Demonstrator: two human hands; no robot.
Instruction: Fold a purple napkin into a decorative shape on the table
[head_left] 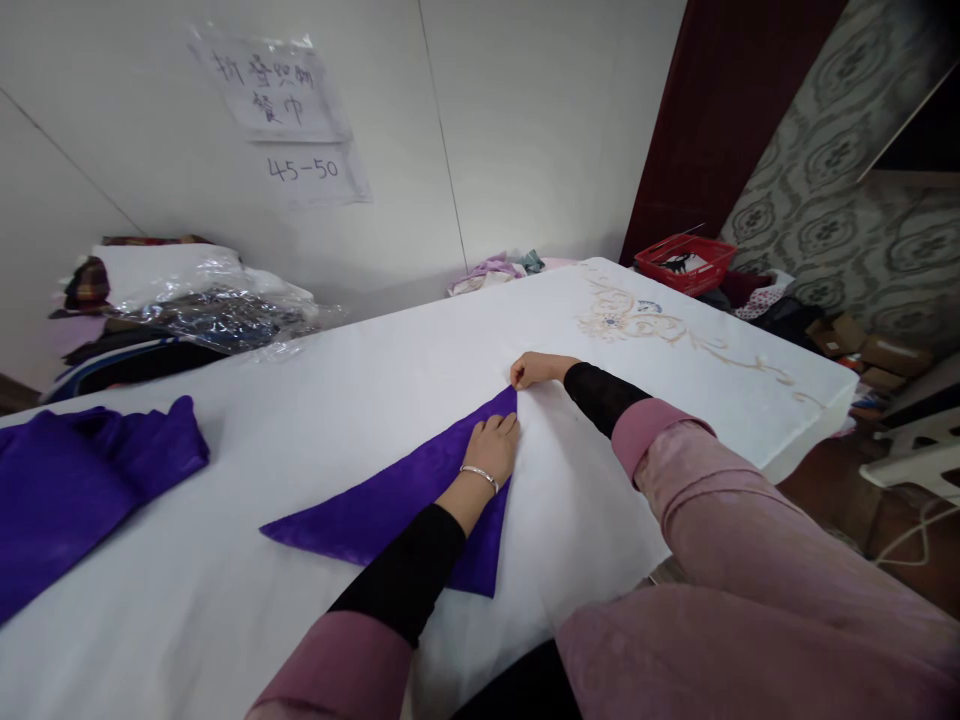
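Note:
A purple cloth (390,505), folded into a triangle, lies on the white-covered table (285,440). My left hand (493,448), with a bracelet at the wrist, rests flat on the cloth near its upper right part, fingers extended toward the far corner. At that far corner my right hand (529,370) is closed, its fingertips pinching the tip of the cloth. More purple cloth (67,490) lies loosely heaped at the left edge of the view.
Clothes under clear plastic (217,300) are piled at the back left. A red basket (686,264) stands past the far right end, near cardboard boxes (892,355). Light fabrics (491,272) lie by the wall. A white stool (915,450) is at the right.

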